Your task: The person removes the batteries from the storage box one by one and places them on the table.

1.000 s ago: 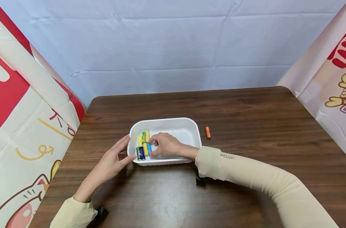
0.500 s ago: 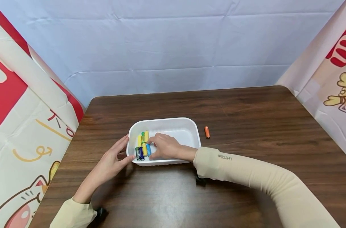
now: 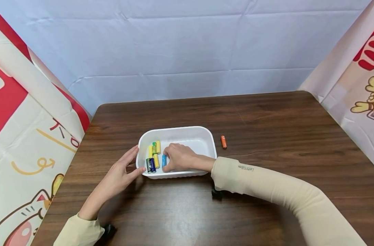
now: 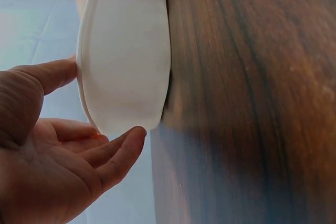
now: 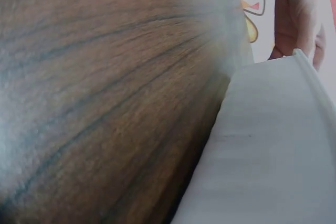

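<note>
In the head view, a white plastic tray sits on the dark wooden table. My right hand reaches inside it and pinches a blue battery between thumb and forefinger; the other fingers are hidden behind. Left of that battery lie several others: a yellow battery, a dark blue battery, a green-and-yellow battery and more yellow ones. My left hand holds the tray's left end, thumb on the near rim and fingers against the end wall. The left wrist view shows those fingers bent at the wall.
An orange battery lies on the table, right of the tray. A pale cloth backdrop hangs behind the table's far edge, with printed cloths at both sides. In the right wrist view, the tray's outer wall fills the lower right.
The blue battery has shifted right with my right hand, opening a gap to the yellow one beside it. My left hand stays at the tray's end.
</note>
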Demonstrator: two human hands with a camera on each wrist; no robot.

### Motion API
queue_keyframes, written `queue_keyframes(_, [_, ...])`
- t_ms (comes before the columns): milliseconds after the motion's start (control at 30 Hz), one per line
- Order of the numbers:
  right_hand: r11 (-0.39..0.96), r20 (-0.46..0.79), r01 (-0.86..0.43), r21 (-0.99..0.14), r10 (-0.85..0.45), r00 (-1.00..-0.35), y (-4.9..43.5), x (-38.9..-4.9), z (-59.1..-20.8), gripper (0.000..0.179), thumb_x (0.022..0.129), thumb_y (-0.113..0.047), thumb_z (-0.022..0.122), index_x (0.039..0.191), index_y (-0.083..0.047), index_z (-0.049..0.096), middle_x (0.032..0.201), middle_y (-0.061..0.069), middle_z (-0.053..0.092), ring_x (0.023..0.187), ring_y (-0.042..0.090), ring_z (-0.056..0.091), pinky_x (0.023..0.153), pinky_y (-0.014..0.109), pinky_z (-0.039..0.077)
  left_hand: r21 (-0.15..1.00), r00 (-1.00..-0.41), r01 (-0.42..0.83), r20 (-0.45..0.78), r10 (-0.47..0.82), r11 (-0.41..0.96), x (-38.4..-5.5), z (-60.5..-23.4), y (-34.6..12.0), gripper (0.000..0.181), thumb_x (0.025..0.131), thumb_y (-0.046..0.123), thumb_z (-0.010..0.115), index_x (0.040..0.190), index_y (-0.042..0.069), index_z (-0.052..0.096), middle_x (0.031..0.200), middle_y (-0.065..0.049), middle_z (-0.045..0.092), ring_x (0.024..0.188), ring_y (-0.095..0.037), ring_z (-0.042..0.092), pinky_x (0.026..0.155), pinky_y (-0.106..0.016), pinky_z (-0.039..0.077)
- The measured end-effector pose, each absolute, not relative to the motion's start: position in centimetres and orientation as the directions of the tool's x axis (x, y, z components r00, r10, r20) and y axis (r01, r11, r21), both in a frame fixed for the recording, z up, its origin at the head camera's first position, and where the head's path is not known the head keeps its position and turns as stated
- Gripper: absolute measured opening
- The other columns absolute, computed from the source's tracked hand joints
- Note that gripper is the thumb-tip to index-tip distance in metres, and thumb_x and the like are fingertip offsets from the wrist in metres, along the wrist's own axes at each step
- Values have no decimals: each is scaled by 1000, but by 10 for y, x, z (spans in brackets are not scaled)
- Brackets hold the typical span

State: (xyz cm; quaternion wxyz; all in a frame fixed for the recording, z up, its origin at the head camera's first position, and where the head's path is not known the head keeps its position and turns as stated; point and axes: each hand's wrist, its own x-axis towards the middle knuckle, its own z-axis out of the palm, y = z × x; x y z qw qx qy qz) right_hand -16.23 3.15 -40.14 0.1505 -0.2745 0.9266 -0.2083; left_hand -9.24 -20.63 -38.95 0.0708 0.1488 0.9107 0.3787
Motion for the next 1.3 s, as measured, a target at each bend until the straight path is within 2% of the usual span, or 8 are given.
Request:
queue_keyframes(100, [763, -157, -440, -474, -565, -810, 35, -161, -398, 26, 78, -32, 86, 88, -13, 71, 77, -4, 56, 72, 11, 51, 56, 26, 43, 709, -946, 217, -16, 323, 671, -92, -389, -206, 79, 99, 22, 73, 161, 1, 31, 165, -23, 29, 130, -42, 57, 101, -53, 51])
queue_keyframes(200, [755, -131, -431, -495, -555, -822, 41, -160, -391, 28, 78, -33, 85, 94, -12, 74, 78, -5, 57, 75, 11, 52, 59, 25, 43, 706, -948, 214, -18, 319, 675, -92, -390, -206, 79, 99, 22, 73, 161, 0, 31, 164, -24, 29, 130, -42, 56, 101, -53, 51])
queue_keyframes(267, [736, -96, -431, -522, -553, -828, 47, -160, -384, 30, 78, -32, 84, 98, -11, 74, 80, -5, 58, 76, 11, 52, 60, 24, 43, 704, -948, 210, -21, 316, 678, -92, -389, -206, 79, 99, 23, 73, 161, 1, 31, 164, -24, 30, 130, -43, 56, 101, -53, 51])
queue_keyframes(467, [638, 49, -464, -614, -556, -830, 76, -161, -351, 29, 80, -30, 82, 95, -7, 72, 84, 1, 57, 74, 12, 46, 63, 24, 37, 706, -950, 202, -25, 310, 678, -91, -389, -206, 80, 99, 24, 74, 162, 2, 30, 165, -23, 29, 130, -42, 56, 101, -53, 51])
queue_keyframes(700, [576, 176, -457, -678, -476, -861, 121, -162, -314, 26, 78, -23, 81, 99, -10, 71, 87, 1, 60, 81, 17, 55, 69, 27, 44, 703, -951, 199, -29, 307, 683, -92, -389, -207, 80, 98, 25, 74, 162, 2, 31, 165, -23, 29, 130, -42, 56, 102, -53, 51])
queue_keyframes(833, [587, 189, -426, -688, -422, -887, 152, -161, -300, 20, 81, -20, 79, 98, -13, 71, 90, 2, 60, 82, 18, 56, 68, 26, 46, 703, -950, 202, -27, 310, 682, -92, -389, -207, 80, 99, 24, 74, 162, 2, 30, 165, -23, 29, 131, -42, 56, 102, -53, 51])
queue_keyframes(967, [623, 188, -395, -675, -373, -909, 183, -164, -297, 21, 85, -19, 80, 103, -13, 72, 94, 3, 63, 84, 18, 58, 74, 24, 48, 706, -950, 202, -27, 310, 679, -92, -389, -207, 80, 99, 25, 74, 162, 3, 30, 165, -23, 29, 131, -42, 55, 102, -53, 51])
queue_keyframes(1300, [684, 154, -328, -652, -304, -940, 248, -173, -321, 22, 90, -20, 80, 109, -14, 71, 97, 5, 63, 85, 20, 57, 71, 23, 45, 697, -950, 210, -22, 312, 686, -92, -390, -207, 78, 100, 24, 73, 162, 2, 31, 164, -23, 30, 129, -39, 57, 99, -52, 54])
